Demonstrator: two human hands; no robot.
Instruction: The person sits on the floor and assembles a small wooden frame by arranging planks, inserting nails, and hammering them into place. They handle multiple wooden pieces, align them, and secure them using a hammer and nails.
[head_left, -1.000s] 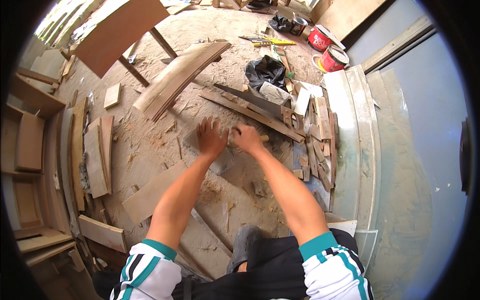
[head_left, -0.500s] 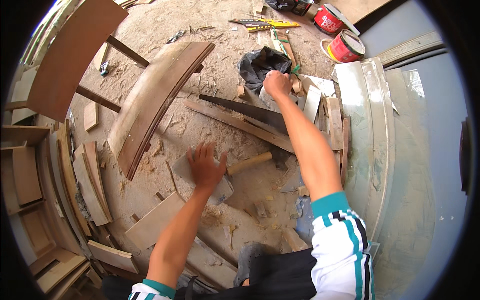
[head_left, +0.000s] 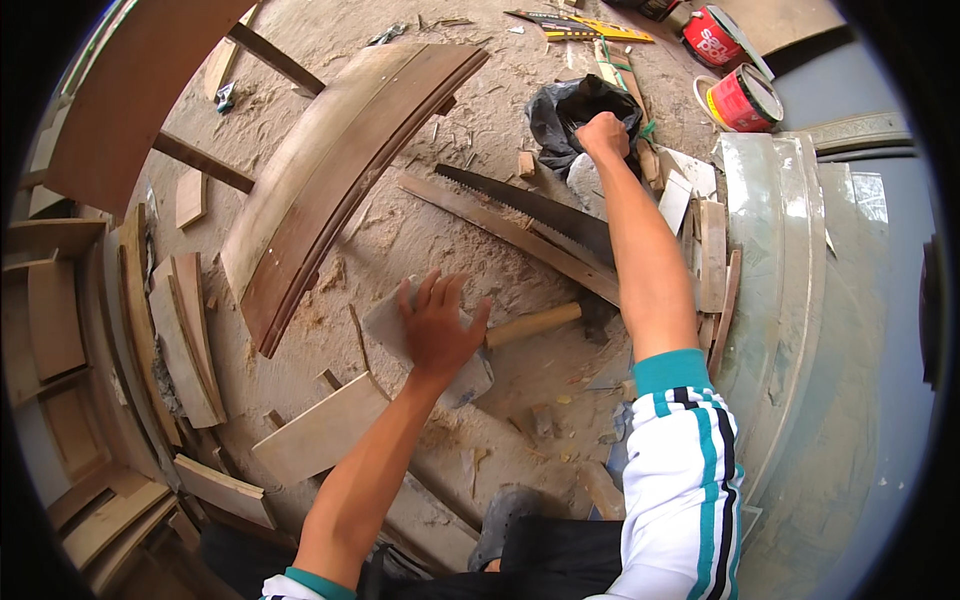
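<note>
My left hand (head_left: pixel 438 325) hovers with spread fingers over a grey block (head_left: pixel 470 378), and I cannot tell whether it touches it. My right hand (head_left: pixel 603 136) is at the mouth of a crumpled black plastic bag (head_left: pixel 560 115), its fingers curled closed. Whatever they hold is hidden. Beside the block lies a hammer with a pale wooden handle (head_left: pixel 535 325), its dark head partly behind my right forearm. A handsaw blade (head_left: pixel 530 208) rests next to a long wooden strip (head_left: pixel 500 232), both running under that forearm.
A curved wooden piece (head_left: pixel 350 180) stands on the dusty ground at left. Boards (head_left: pixel 185 340) and a wooden frame (head_left: pixel 60 320) line the left edge. Glass sheets (head_left: pixel 765 270) lie at right. Red buckets (head_left: pixel 745 98) and a yellow-black saw-shaped item (head_left: pixel 590 28) sit at the back.
The view has shifted, so most things appear farther right. My right hand stays at the bag and my left hand stays over the grey block, fingers still spread.
</note>
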